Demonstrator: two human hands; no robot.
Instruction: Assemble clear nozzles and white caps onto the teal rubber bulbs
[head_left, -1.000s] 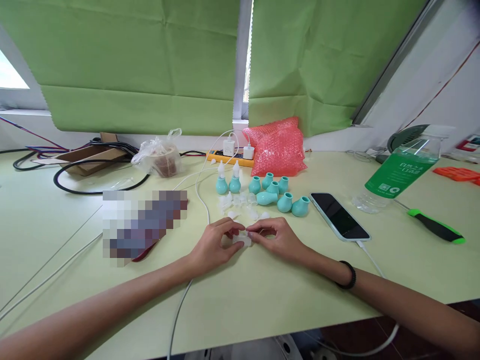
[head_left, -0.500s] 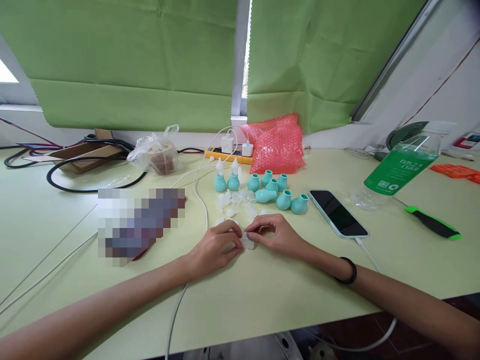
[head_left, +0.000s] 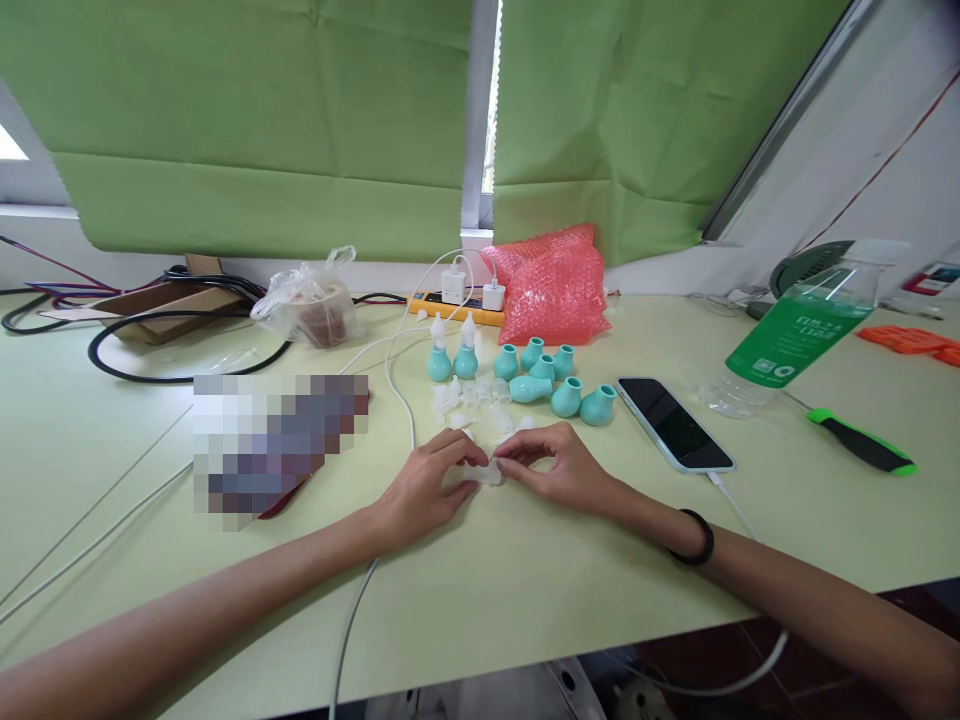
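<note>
My left hand [head_left: 424,490] grips a small translucent white plastic piece [head_left: 484,472] between thumb and fingers, low over the table. From the other side, the thumb and fingertips of my right hand [head_left: 555,468] close on the same piece's right end. Just beyond my hands lie several loose translucent plastic parts [head_left: 472,394]. Several teal rubber bulbs [head_left: 566,397] stand or lie behind and to the right of these. Two teal bulbs with clear nozzle tips [head_left: 465,350] stand upright behind the parts.
A phone [head_left: 675,425] on a charging cable lies to the right, near a tilted green-labelled bottle [head_left: 802,335] and a green-black handled tool [head_left: 862,440]. Pink bubble wrap [head_left: 555,290] and an orange power strip [head_left: 431,304] are at the back. A white cable [head_left: 401,395] runs past my left arm.
The plastic piece has turned to lie more sideways between my hands, and more of it shows. My left fingers have shifted slightly left along it.
</note>
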